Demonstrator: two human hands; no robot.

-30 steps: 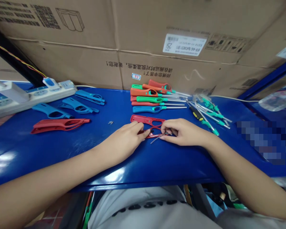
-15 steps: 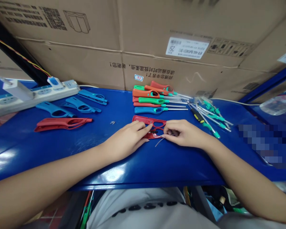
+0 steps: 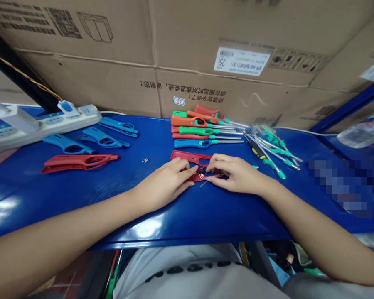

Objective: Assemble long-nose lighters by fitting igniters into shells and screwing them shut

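Observation:
On the blue table, an opened red lighter casing half (image 3: pixel 197 177) lies between my hands, with thin wires and small dark parts inside. My left hand (image 3: pixel 168 178) grips its left part between thumb and fingers. Bent over its right part, my right hand (image 3: pixel 233 172) has thumb and fingertips at the wires; its fingers partly hide the inside. Just behind lies the other red casing half (image 3: pixel 187 156), its right end covered by my right hand. A small silvery-teal tip shows right of my right hand.
Assembled lighters (image 3: pixel 193 143) lie behind my hands. Metal rods with teal parts (image 3: pixel 277 151) and a yellow-black screwdriver (image 3: pixel 256 149) are to the right. Blue casings (image 3: pixel 67 143), a red casing (image 3: pixel 77 162), small screws (image 3: pixel 145 160) and a power strip (image 3: pixel 54 120) lie left. A cardboard box (image 3: pixel 112 83) stands behind.
My right hand has moved slightly left over the red casing, its fingers reaching further across the inside. My left hand keeps its place on the casing. The view has shifted slightly.

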